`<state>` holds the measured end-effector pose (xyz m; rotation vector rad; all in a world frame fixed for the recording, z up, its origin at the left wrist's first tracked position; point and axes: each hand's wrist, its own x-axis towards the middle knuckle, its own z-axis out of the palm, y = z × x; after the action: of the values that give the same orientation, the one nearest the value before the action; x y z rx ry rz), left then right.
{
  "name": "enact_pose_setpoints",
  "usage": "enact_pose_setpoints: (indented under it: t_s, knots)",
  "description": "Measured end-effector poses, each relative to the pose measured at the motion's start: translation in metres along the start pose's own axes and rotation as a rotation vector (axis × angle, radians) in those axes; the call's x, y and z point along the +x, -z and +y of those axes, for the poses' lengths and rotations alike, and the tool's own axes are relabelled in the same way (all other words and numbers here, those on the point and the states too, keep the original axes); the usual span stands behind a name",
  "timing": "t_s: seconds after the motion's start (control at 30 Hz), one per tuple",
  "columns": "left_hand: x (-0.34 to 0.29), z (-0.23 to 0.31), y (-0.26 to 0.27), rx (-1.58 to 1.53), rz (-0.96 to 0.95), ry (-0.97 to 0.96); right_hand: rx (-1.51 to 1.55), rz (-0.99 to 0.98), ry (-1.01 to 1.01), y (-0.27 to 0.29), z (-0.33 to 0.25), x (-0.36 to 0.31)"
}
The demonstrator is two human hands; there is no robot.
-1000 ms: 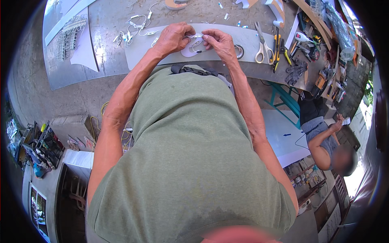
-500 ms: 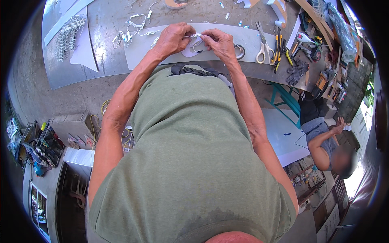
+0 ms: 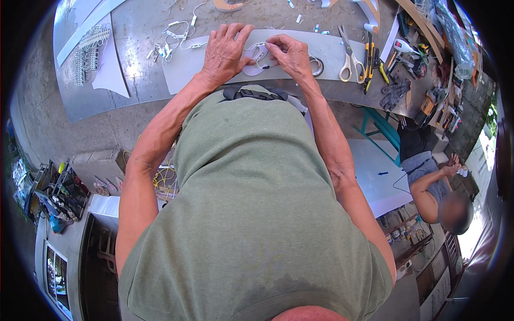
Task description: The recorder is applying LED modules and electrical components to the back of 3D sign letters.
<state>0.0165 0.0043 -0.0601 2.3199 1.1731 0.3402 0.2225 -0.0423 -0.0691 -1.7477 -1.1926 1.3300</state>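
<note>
A string of small white LED modules (image 3: 182, 33) on thin wire runs over the table to the left of my hands. My left hand (image 3: 226, 53) is open beside it, fingers stretched out away from me. My right hand (image 3: 290, 56) is closed, with thumb and forefinger pinching one white LED module of the string. Below the pinch lies a pale rounded piece (image 3: 251, 68) with more modules and a dark-tipped wire on it. Both rest on a light grey sheet (image 3: 184, 72). Close to my right wrist is a roll of tape (image 3: 317, 67), partly covered.
Right of the tape lie scissors (image 3: 350, 63), a yellow-black cutter knife (image 3: 368, 64) and a dark glove (image 3: 395, 95). Bundled modules (image 3: 92, 56) lie at the left on white offcuts. Tools crowd the table's right end. Another person (image 3: 428, 184) is at the right, by a teal stand (image 3: 381, 128).
My left hand has let go of the module string and opened, its fingers spreading forward and left. The right hand keeps its pinch, nearly in place.
</note>
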Motion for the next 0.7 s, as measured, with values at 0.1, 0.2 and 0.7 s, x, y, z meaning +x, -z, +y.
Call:
enact_pose_setpoints:
  t_s: [0.1, 0.2, 0.7]
  knots:
    - [0.000, -0.001, -0.003, 0.040, 0.069, -0.074, -0.145, 0.009, 0.136, 0.000, 0.003, 0.005]
    - [-0.002, -0.003, -0.006, 0.035, -0.010, -0.095, -0.241, -0.004, 0.210, 0.001, 0.001, 0.010]
    - [-0.001, -0.007, -0.016, -0.139, 0.076, -0.070, -0.291, 0.229, 0.181, -0.013, 0.006, -0.014]
